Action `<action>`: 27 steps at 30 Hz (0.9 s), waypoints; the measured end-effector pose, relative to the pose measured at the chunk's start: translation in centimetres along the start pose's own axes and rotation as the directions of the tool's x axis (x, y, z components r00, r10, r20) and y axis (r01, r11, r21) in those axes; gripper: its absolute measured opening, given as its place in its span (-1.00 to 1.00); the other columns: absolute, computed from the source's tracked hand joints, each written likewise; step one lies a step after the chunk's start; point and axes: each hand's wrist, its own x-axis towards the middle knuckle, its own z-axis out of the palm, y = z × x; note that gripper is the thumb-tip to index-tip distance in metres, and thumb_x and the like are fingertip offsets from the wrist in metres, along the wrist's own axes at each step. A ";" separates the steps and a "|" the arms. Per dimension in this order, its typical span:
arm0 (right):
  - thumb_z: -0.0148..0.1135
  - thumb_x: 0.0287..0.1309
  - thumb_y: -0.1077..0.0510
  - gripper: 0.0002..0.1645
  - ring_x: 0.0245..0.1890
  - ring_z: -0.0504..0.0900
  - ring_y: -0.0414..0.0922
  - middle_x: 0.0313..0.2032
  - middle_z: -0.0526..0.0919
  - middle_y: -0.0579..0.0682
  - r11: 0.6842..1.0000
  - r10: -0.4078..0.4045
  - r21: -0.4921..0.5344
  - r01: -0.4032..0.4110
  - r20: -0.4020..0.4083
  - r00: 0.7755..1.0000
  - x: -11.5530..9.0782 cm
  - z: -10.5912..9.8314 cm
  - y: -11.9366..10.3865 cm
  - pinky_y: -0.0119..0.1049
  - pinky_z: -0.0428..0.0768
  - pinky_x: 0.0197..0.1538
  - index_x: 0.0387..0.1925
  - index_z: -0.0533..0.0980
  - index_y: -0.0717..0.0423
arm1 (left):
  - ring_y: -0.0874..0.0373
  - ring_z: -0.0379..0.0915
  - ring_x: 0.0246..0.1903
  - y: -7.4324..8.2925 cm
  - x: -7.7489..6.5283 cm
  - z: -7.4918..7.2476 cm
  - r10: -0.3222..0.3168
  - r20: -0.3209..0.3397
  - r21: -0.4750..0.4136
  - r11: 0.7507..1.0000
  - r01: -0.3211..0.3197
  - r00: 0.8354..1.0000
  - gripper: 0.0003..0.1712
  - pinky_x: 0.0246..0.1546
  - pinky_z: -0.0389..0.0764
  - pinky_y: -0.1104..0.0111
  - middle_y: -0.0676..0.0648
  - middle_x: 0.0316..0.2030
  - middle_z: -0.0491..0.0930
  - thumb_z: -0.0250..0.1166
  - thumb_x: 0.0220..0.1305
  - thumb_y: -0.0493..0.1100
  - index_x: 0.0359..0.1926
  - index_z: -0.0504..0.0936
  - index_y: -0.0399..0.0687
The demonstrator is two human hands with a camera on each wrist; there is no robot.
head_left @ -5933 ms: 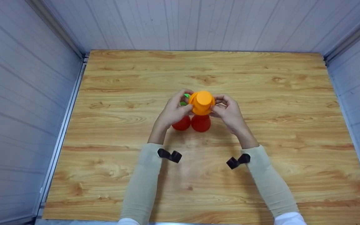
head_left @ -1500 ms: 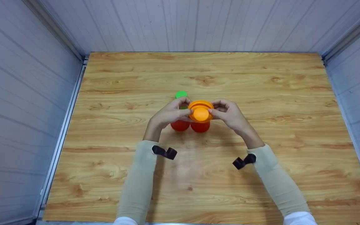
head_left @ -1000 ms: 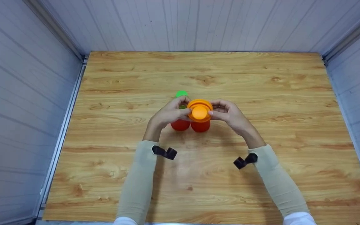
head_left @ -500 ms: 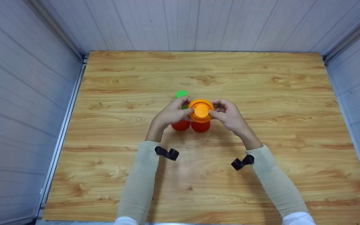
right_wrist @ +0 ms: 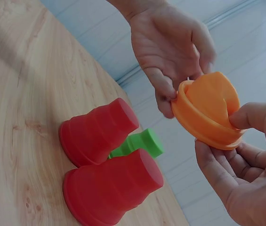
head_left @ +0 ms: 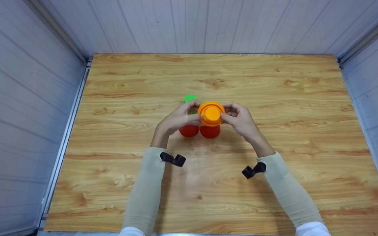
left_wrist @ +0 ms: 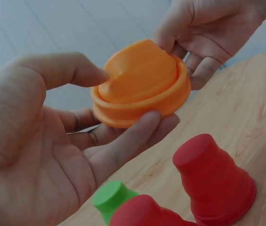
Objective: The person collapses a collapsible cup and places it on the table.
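An orange collapsible cup [head_left: 212, 114], partly folded down with its narrow end up, is held above the table between both hands. My left hand [head_left: 179, 118] pinches its left side; in the left wrist view the thumb dents the cup's inner wall while the fingers support the outer ring. On the other side my right hand [head_left: 242, 122] grips it, the thumb pressing into the wall in the right wrist view. Two red cups [right_wrist: 88, 132] [right_wrist: 111, 188] stand narrow end up below the hands. Behind them is a green cup [head_left: 190, 98], partly hidden by my left hand.
The wood-grain table [head_left: 287, 85] spreads around the cups on all sides. Pale panel walls [head_left: 189, 26] rise behind it and at the left and right. A black wrist mount [head_left: 173, 159] sits on each sleeved forearm.
Since the earliest frame the orange cup's wide ring has come up around its narrow end. Over the last second the cup has tilted and shifted slightly away from me, both hands keeping hold.
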 end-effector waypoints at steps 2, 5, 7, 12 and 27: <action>0.16 0.20 0.37 -0.61 -0.24 0.62 -0.16 -0.17 0.57 0.07 1.000 0.004 0.019 -0.004 -0.003 1.000 0.0 -0.1 0.0 -0.32 0.68 -0.14 0.07 0.41 0.39 | -0.04 0.54 -0.06 0.0 0.0 -0.1 0.010 0.013 -0.030 1.000 -0.010 1.000 -0.57 -0.01 0.63 0.24 -0.19 0.07 0.40 0.23 0.28 -0.20 0.12 0.34 -0.20; 0.17 0.21 0.34 -0.58 -0.20 0.62 -0.16 -0.11 0.54 0.08 0.998 0.005 0.057 -0.005 0.007 1.000 0.0 -0.2 0.0 -0.32 0.67 -0.10 0.10 0.40 0.36 | -0.03 0.54 -0.05 0.0 0.0 -0.1 0.029 0.023 -0.048 0.998 -0.028 0.999 -0.55 -0.01 0.63 0.24 -0.20 0.06 0.40 0.25 0.27 -0.18 0.11 0.33 -0.20; 0.19 0.21 0.31 -0.54 -0.16 0.62 -0.14 -0.07 0.52 0.10 0.995 0.003 0.097 -0.006 0.028 1.000 0.0 -0.4 0.1 -0.28 0.67 -0.06 0.13 0.38 0.36 | -0.04 0.55 -0.05 0.0 0.0 -0.2 0.038 0.024 -0.063 0.997 -0.037 0.999 -0.54 -0.01 0.63 0.23 -0.20 0.05 0.40 0.26 0.27 -0.18 0.11 0.33 -0.20; 0.25 0.19 0.24 -0.44 -0.05 0.61 -0.07 0.00 0.44 0.15 0.984 0.029 0.169 -0.049 0.123 0.992 -0.1 -0.9 0.2 -0.10 0.58 0.10 0.20 0.32 0.31 | -0.03 0.56 -0.05 -0.1 -0.1 -0.3 0.053 0.010 -0.079 0.996 -0.052 0.999 -0.52 0.00 0.62 0.22 -0.21 0.05 0.40 0.28 0.26 -0.18 0.11 0.31 -0.20; 0.22 0.19 0.30 -0.43 -0.02 0.57 -0.09 0.00 0.50 0.09 0.968 0.031 0.242 -0.068 0.150 0.988 -0.1 -0.6 0.4 -0.12 0.58 0.12 0.21 0.26 0.29 | -0.04 0.57 -0.11 -0.2 0.0 -0.3 0.071 -0.015 -0.056 0.996 -0.071 0.997 -0.58 -0.03 0.64 0.22 -0.21 -0.01 0.41 0.29 0.24 -0.22 0.05 0.33 -0.20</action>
